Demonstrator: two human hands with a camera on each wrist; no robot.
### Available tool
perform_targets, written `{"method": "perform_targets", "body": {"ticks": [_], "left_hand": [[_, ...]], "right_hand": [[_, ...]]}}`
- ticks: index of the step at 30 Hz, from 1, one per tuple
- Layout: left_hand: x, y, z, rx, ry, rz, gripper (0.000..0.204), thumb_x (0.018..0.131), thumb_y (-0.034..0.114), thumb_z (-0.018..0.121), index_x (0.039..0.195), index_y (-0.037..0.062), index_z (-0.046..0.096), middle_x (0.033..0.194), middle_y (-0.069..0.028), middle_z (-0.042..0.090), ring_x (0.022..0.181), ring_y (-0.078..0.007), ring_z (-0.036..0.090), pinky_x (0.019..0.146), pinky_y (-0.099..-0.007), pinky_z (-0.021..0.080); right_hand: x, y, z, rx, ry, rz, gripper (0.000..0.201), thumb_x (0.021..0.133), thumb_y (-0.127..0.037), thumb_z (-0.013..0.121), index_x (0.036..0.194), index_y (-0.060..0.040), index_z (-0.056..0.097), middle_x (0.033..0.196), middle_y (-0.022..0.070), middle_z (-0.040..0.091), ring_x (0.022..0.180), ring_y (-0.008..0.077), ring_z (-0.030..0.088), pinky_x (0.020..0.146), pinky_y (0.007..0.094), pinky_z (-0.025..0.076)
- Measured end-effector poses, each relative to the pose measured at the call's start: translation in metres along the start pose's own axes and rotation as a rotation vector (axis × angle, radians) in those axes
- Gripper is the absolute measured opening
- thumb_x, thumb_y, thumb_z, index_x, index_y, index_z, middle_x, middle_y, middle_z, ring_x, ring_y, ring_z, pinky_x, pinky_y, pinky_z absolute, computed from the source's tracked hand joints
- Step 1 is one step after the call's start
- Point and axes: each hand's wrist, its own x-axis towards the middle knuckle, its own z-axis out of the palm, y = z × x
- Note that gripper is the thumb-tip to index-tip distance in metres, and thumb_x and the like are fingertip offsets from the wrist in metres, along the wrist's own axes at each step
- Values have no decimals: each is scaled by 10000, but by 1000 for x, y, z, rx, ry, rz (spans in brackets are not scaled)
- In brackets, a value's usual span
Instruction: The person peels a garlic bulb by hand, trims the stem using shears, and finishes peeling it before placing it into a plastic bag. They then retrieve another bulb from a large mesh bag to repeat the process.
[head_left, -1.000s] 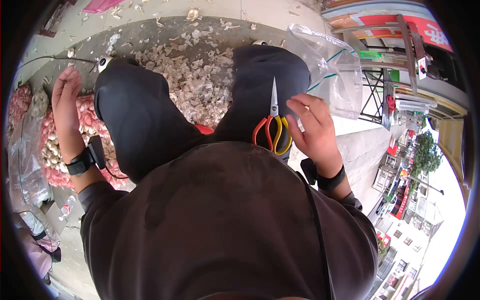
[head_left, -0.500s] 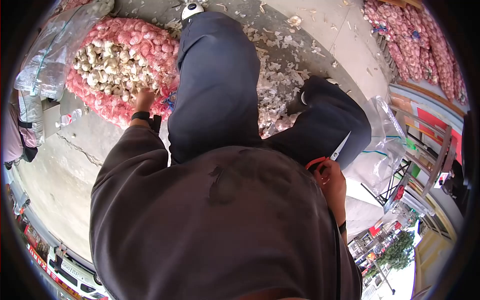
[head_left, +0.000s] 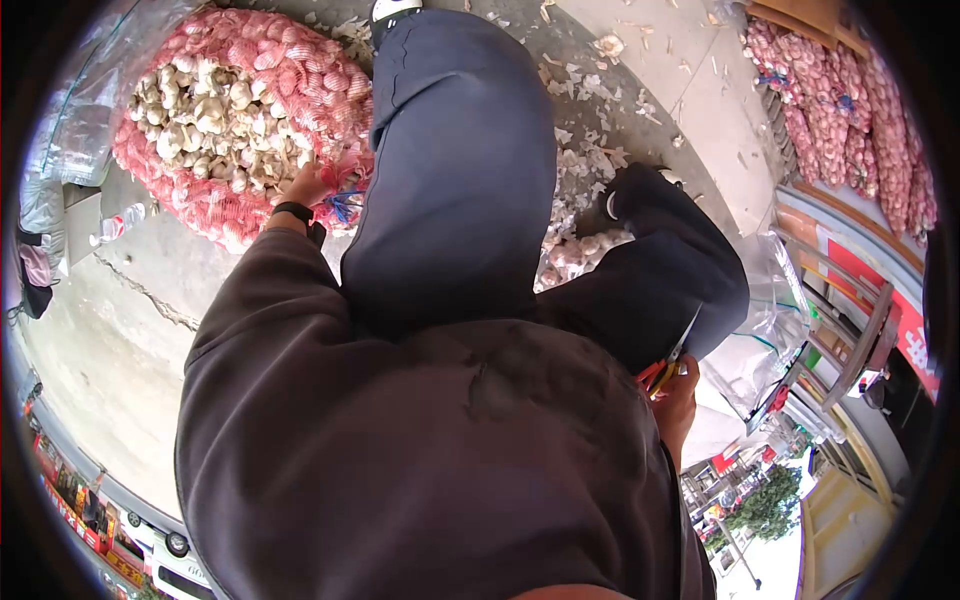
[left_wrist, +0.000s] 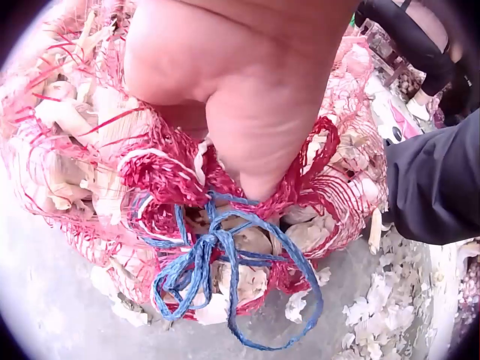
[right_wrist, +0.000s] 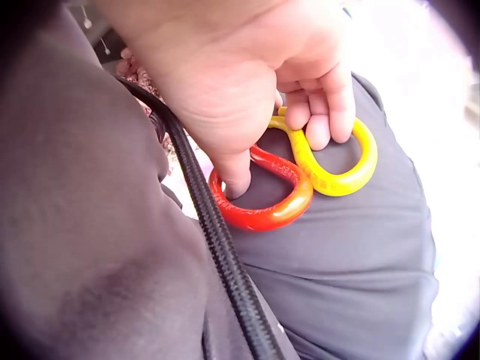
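Observation:
A red net bag (head_left: 325, 90) full of white garlic bulbs (head_left: 205, 125) lies on the floor beyond the left leg. My left hand (head_left: 308, 186) is at the near side of its opening. In the left wrist view the thumb (left_wrist: 259, 161) dips among bunched red netting, beside a tied blue string (left_wrist: 214, 244); the other fingers are mostly hidden, so I cannot tell what they hold. Over the right thigh, my right hand (head_left: 680, 400) holds scissors (head_left: 660, 376). Its thumb goes through the red handle loop (right_wrist: 262, 217), its fingers through the yellow loop (right_wrist: 341, 184).
Dry garlic skins (head_left: 585, 150) litter the floor past the legs. More full net bags (head_left: 835, 110) stand at far right. A clear plastic sheet (head_left: 775, 290) lies by the right knee, a plastic bottle (head_left: 120, 223) at left. A black cable (right_wrist: 217, 232) runs beside the right hand.
The view has swung left. My left hand went from the air to the net bag's opening. My right hand has picked up the scissors from the right thigh.

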Motion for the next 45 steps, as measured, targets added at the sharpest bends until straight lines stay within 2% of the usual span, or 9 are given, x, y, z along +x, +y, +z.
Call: {"method": "perform_targets", "body": {"ticks": [8, 14, 17, 20, 28, 32, 33, 36, 45], "left_hand": [[6, -5, 25, 269, 286, -86, 324, 837, 121, 550, 1138, 0, 547, 1047, -263, 649, 1046, -423, 595, 900, -464, 456], [20, -23, 5, 38, 534, -153, 272, 785, 250, 676, 877, 41, 529, 776, -172, 620, 783, -367, 638, 724, -440, 489], [15, -6, -23, -408, 654, -161, 231, 818, 186, 679, 904, 47, 515, 768, -88, 599, 706, -235, 626, 667, -361, 510], [-25, 67, -59, -1028, 545, -81, 217, 869, 170, 646, 1009, 51, 530, 844, -71, 611, 719, -208, 619, 697, -338, 538], [-88, 173, -131, -1488, -121, 336, 500, 982, 354, 407, 1317, -5, 500, 1106, -129, 620, 889, -220, 596, 799, -328, 496], [-121, 252, -136, -1356, -243, 554, 536, 955, 248, 490, 1393, -50, 404, 1213, -126, 571, 1018, -234, 568, 883, -313, 463], [-131, 272, -136, -1295, -245, 603, 539, 947, 229, 519, 1392, -51, 404, 1219, -125, 570, 1032, -231, 566, 892, -313, 460], [-160, 329, -125, -1225, -306, 738, 469, 916, 130, 626, 1326, -37, 473, 1163, -96, 580, 1036, -197, 574, 885, -292, 471], [-187, 423, -60, -1423, -887, 597, 356, 855, -23, 564, 1202, 10, 490, 1184, -163, 558, 1117, -307, 591, 991, -408, 486]], "right_hand": [[19, -12, -17, 231, -119, 120, 449, 759, -46, 721, 1159, -34, 518, 702, 49, 526, 642, 166, 582, 587, 308, 485], [54, -47, -48, 1220, -491, 171, 493, 828, -253, 704, 1199, -22, 476, 760, 25, 538, 693, 132, 556, 627, 227, 449], [77, -51, -53, 1427, -627, 121, 828, 783, -587, 702, 1287, 10, 425, 833, 19, 505, 601, 61, 441, 525, 181, 368], [100, -46, -52, 1571, -761, 63, 1129, 635, -761, 655, 1380, 37, 372, 1112, 46, 490, 592, 21, 392, 459, 142, 305], [105, -70, -37, 1532, -814, -194, 1249, 505, -885, 584, 1356, 12, 410, 1126, 51, 459, 673, 45, 444, 562, 171, 399], [98, -74, -47, 1208, -603, -230, 1198, 536, -809, 716, 1363, 6, 418, 1085, 38, 477, 783, 75, 513, 722, 248, 479], [105, -61, -41, 1240, -520, -335, 908, 579, -427, 912, 1279, -4, 517, 991, 33, 489, 808, 123, 572, 760, 302, 501], [88, -53, -58, 355, -78, -487, 706, 613, -242, 900, 1187, -20, 554, 1028, 74, 468, 807, 199, 602, 720, 322, 511], [22, -4, -38, 106, -128, -145, 473, 672, -77, 783, 1078, -76, 540, 1003, 133, 508, 858, 363, 616, 688, 433, 514]]}}
